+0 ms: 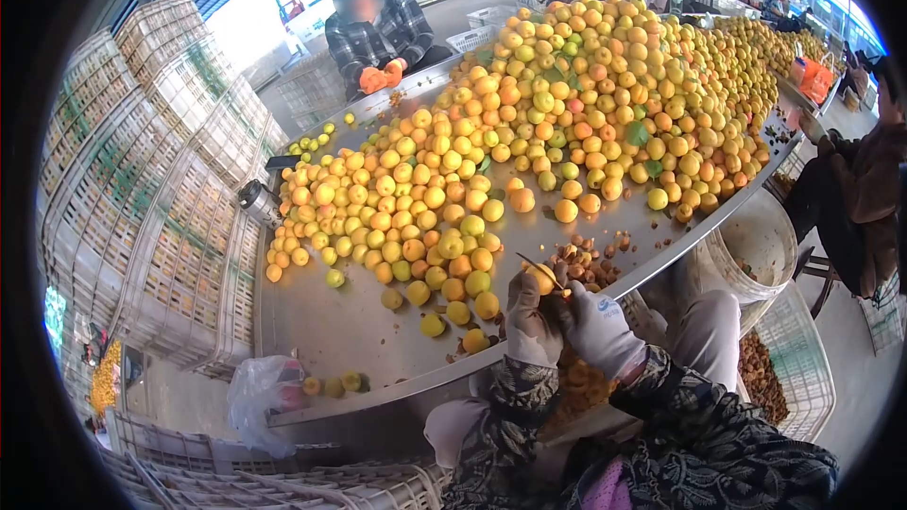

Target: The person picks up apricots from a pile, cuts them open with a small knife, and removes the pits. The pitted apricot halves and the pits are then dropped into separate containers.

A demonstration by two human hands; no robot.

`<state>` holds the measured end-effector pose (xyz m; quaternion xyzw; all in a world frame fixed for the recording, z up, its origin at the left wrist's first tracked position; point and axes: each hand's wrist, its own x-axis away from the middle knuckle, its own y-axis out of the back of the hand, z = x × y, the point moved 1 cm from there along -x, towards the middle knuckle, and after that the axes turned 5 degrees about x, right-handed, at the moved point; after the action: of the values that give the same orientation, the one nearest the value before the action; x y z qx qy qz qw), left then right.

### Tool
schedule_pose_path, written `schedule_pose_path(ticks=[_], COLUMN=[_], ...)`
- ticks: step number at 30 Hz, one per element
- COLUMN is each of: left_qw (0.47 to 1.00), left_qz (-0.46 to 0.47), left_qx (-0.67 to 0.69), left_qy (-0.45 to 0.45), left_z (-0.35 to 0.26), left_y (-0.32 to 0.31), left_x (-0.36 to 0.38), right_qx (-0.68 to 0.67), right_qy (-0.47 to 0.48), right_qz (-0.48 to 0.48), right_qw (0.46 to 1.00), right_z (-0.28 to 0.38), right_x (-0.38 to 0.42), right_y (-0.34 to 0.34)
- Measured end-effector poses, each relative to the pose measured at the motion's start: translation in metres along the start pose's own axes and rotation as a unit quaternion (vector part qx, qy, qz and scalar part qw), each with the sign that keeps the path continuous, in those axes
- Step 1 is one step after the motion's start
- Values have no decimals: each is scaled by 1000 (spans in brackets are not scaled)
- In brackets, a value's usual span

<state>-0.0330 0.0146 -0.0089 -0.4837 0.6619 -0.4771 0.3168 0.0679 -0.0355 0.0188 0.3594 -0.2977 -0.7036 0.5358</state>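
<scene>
Where the far left starts, you've got tall stacks of off-white plastic lattice crates (179, 189), then a dark-and-silver cylindrical container (258, 200) at the side of a big silvery metal table (312, 321). A crumpled clear plastic bag (260, 406) hangs at the near left corner, and a person in a checked jacket and orange gloves (378, 38) is across from it. Piled over the metal is a massive heap of round yellow-orange fruits (567, 104), some greener. Down at the near edge, the left hand (532, 321), in a pale glove with grubby fingers, has those fingers closed around one round yellow-orange fruit (540, 279), held up just beside a pile of small brown pieces (590, 260). The right hand (603, 326), white glove with blue print, is right next to it, fingertips pinched together on a thin dark tool (531, 262) that lies across the fruit; the exact grip is too small to tell. Further right there's a round whitish bucket (756, 246) and a seated person in dark brown clothes (864, 189).
</scene>
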Motion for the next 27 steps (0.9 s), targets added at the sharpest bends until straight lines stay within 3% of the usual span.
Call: schedule_pose_path(ticks=[7,10,12,14,16,17,19,20,22,23,24,26,27], left_qw=[1000,992,976,969,916,915,975,974,987,983,984,976,922], left_qz=[-2,20,46,93,140,146,177,181,131,122,120,151,203], left_qx=[-23,-128,-200,-224,-375,-375,-133,-136,-33,-135,-134,-127,-328], left_qy=[7,6,67,48,-11,-7,-5,-3,82,10,9,91,-28], left_z=[-1,-20,-33,-35,-35,-30,-21,-17,-6,-1,-6,-25,-34], left_y=[-1,-16,-33,-24,-19,-21,-28,-30,-29,-28,-25,-23,-25], left_x=[-2,0,3,-6,-11,-8,1,3,8,10,8,2,-2], right_qx=[-3,-73,-95,-133,-135,-134,-265,-267,-237,-237,-213,-188,-140], right_qy=[-4,19,67,55,71,67,72,72,80,80,71,59,66], right_qz=[14,11,8,33,40,34,-18,-24,-47,-46,-24,6,35], right_qw=[1000,997,993,989,987,988,961,961,967,967,974,980,987], right_z=[-10,-19,-19,-30,-33,-32,-25,-23,-20,-20,-22,-25,-25], right_x=[0,1,5,9,13,16,18,17,17,18,19,24,26], right_y=[-7,-3,9,9,11,12,15,17,18,20,23,34,41])
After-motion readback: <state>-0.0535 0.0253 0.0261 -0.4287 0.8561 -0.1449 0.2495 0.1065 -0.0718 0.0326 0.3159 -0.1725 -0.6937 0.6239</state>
